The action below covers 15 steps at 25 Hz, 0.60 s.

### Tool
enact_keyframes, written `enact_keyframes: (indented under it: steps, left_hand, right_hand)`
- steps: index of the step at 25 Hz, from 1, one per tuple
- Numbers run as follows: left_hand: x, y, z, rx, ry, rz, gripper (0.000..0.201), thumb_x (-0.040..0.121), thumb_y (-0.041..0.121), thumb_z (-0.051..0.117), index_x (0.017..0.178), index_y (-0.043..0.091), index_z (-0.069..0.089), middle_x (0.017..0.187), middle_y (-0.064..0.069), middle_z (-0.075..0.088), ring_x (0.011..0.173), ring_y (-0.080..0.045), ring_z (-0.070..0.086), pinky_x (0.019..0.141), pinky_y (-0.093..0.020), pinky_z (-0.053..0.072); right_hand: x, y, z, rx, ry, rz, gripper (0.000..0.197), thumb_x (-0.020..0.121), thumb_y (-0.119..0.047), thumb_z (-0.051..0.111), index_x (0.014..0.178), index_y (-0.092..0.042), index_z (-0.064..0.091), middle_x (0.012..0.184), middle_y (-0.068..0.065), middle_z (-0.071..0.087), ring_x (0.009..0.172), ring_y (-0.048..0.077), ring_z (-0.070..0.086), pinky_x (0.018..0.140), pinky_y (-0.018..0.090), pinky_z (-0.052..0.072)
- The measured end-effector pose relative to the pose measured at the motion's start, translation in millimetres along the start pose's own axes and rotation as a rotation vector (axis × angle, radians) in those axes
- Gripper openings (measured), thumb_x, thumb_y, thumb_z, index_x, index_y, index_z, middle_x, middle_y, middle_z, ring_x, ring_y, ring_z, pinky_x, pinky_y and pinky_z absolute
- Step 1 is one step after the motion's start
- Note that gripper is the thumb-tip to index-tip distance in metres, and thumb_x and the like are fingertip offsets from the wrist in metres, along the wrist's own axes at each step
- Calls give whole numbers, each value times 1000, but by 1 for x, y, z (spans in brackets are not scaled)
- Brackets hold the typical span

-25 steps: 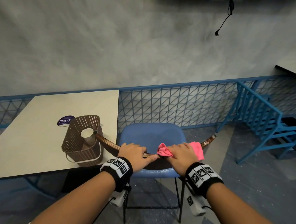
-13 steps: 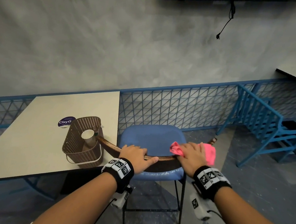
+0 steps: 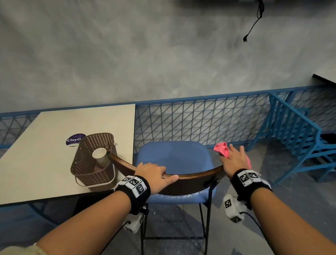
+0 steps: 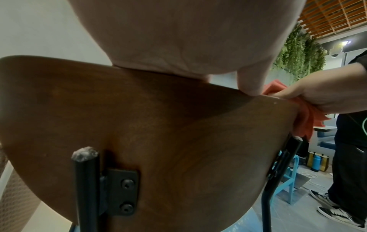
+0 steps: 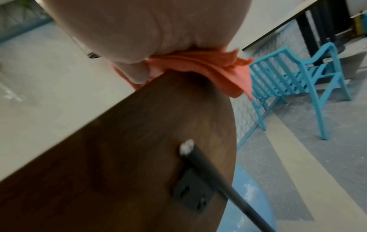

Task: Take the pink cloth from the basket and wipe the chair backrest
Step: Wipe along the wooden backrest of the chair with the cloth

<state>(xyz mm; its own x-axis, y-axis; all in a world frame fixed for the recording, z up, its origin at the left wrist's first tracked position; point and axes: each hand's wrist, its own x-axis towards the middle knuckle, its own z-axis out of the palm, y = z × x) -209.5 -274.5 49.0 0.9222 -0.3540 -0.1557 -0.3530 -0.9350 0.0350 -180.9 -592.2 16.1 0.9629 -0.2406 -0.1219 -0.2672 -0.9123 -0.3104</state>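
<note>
The chair's curved brown wooden backrest (image 3: 189, 180) stands in front of me above its blue seat (image 3: 173, 157). My left hand (image 3: 152, 174) grips the backrest's top edge near the middle, fingers over the front and thumb along the rim. My right hand (image 3: 234, 162) lies on the pink cloth (image 3: 221, 149) at the backrest's right end with its fingers spread straight. In the right wrist view the cloth (image 5: 208, 67) is draped over that end of the backrest (image 5: 139, 157) under my palm. In the left wrist view the cloth (image 4: 309, 122) hangs down past the backrest (image 4: 158, 133).
A brown perforated basket (image 3: 93, 162) with a white cup (image 3: 99, 154) in it stands at the corner of the beige table (image 3: 31, 157), touching the backrest's left end. A blue mesh railing (image 3: 193, 117) runs behind. A blue slatted chair (image 3: 301, 140) stands at right.
My right hand has slid the pink cloth rightward along the backrest's top edge, from near the middle to its right end. The left hand has kept its hold.
</note>
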Motion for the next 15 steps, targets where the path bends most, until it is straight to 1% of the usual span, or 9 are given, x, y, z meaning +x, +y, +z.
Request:
enact_keyframes:
  steps: [2,4,5,8,10,11,13,14,15]
  left_hand:
    - [1,0,0,2,-8,-2,79,77,89,14,82,26,61,84,3,65,90,-22,58,89,-45,41]
    - [2,0,1,-1,-6,-6,79,77,89,14,83,26,62,85,4,64,90,-21,58,89,-44,41]
    - [3,0,0,-3,-5,-4,79,77,89,15,83,27,62,84,4,64,90,-21,58,89,-44,41]
    - [3,1,-2,-3,-22,7,77,78,89,14,83,27,61,82,5,62,90,-21,58,89,-44,41]
    - [3,2,-3,0,-29,9,76,78,88,14,83,27,60,82,4,61,90,-21,58,88,-44,41]
    - [3,2,-4,0,-30,9,76,78,88,14,84,28,60,81,4,61,89,-21,57,88,-44,41]
    - [1,2,-4,1,-31,11,76,78,88,14,85,28,60,81,4,60,88,-21,57,88,-43,41]
    - [1,2,-4,4,-32,11,76,78,88,14,86,28,60,80,4,60,88,-21,57,88,-43,41]
    - [0,2,-4,6,-33,11,76,79,88,14,86,28,59,80,4,60,88,-21,57,88,-44,41]
  right_hand:
    - [-23,-19,11,-32,71,-18,52,95,-41,32,145,-34,39,162,3,17,149,33,-6,120,52,-2]
    - [-49,-31,20,30,120,-49,51,97,-37,36,148,-34,34,163,2,13,149,31,-10,117,52,-3]
    - [-53,-33,22,31,124,-59,52,96,-38,36,148,-33,34,163,1,14,149,29,-9,118,52,-2]
    - [-21,-14,16,1,94,-51,54,92,-50,30,141,-34,45,160,1,26,150,27,0,120,51,3]
    - [7,3,6,85,54,31,53,92,-53,31,138,-34,51,155,1,37,149,29,12,120,49,7]
    - [19,11,1,174,59,72,53,91,-52,35,135,-29,54,151,4,44,146,31,22,119,49,12]
    - [35,24,-9,406,70,143,50,93,-45,44,125,-11,61,136,18,56,130,38,44,111,49,30]
    - [38,26,-12,489,83,180,46,95,-39,46,122,-5,61,132,25,57,121,41,50,106,48,37]
    - [42,27,-11,567,86,233,44,96,-34,47,122,-1,60,130,30,55,119,43,51,104,47,38]
